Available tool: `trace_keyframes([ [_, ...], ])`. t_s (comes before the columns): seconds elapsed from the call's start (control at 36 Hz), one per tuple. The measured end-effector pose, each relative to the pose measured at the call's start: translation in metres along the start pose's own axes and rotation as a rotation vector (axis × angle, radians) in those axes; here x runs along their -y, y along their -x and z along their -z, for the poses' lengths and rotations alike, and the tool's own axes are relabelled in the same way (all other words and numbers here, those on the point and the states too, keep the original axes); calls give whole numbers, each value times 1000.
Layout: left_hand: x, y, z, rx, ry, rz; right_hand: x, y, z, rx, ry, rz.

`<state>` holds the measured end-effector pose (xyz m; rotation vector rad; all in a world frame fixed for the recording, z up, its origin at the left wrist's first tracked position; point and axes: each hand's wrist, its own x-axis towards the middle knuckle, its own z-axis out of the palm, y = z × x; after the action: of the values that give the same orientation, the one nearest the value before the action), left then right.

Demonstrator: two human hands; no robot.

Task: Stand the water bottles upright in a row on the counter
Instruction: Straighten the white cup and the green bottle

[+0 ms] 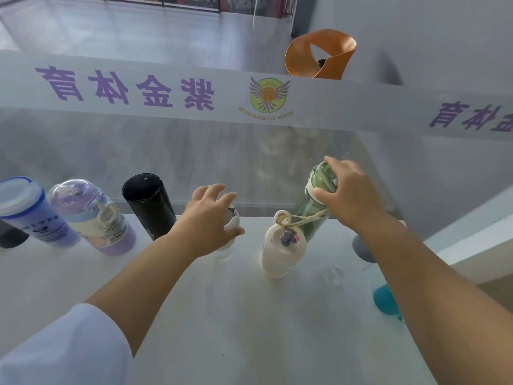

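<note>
The right hand (349,190) is gripping the green bottle (311,209) by its lid, behind the white bottle (280,251); the left hand (211,218) is curling its fingers around a clear bottle (231,218) standing on the counter (222,315).

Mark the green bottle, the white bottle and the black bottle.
green bottle (306,215), head view, on its translucent body below the right hand.
white bottle (277,255), head view, on its body below the cap.
black bottle (147,204), head view, on its upper side wall.
</note>
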<state>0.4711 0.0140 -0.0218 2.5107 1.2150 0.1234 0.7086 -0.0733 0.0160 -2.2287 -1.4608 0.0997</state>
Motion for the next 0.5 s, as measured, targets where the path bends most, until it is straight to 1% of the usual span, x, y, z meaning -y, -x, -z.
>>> trace_keyframes([
  [0.08,-18,0,0,-30,-65,-59,-7,4,4,-12,15,-28],
  [0.19,-41,-3,-10,28,-113,-145,-16,9,11,-40,37,-54],
  [0.28,-53,-7,-20,106,-99,-178,-22,11,16,-43,20,-76],
  [0.42,-68,-18,-37,254,-24,-174,-29,16,19,-20,33,-98],
  [0.5,-75,-22,-47,303,27,-172,-31,19,16,-1,33,-96],
])
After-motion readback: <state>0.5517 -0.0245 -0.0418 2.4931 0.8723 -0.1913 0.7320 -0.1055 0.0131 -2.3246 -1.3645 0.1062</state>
